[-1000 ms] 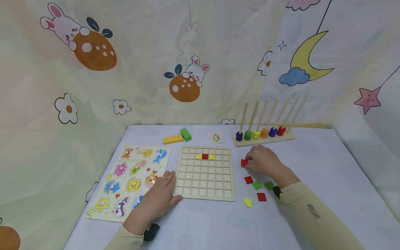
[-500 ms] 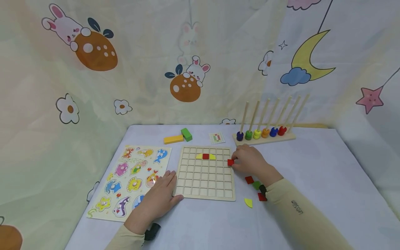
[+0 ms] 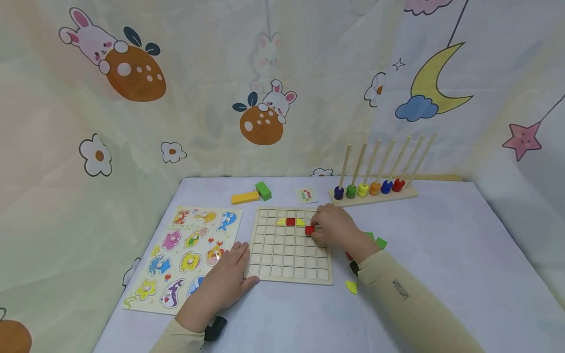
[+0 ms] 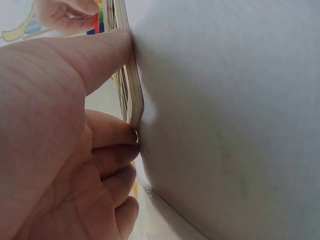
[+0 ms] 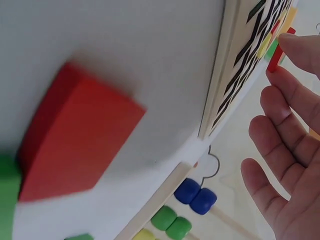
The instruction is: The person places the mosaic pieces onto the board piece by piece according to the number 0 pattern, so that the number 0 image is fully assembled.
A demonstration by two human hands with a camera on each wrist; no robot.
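In the head view, a wooden grid board (image 3: 284,261) lies in the middle of the table, with a red square tile (image 3: 290,221) between two yellow quarter-round tiles in its upper part. My right hand (image 3: 337,229) pinches another red square tile (image 3: 309,230) between thumb and fingertips, over the board's upper right cells. The right wrist view shows this pinched tile (image 5: 276,56) edge-on. My left hand (image 3: 224,283) rests at the board's lower left corner, fingers extended along the left side, with its thumb (image 4: 107,52) against the near edge.
Left of the board lies a sea-animal peg puzzle (image 3: 178,255). Yellow and green blocks (image 3: 244,197) and a small pattern card (image 3: 306,195) lie behind. A bead stacker (image 3: 375,196) stands back right. Loose tiles, including a yellow one (image 3: 351,287), lie by the right forearm, which partly hides them.
My right hand has carried the red square tile leftward from the table at the right to above the board. The left hand has stayed at the board's corner.
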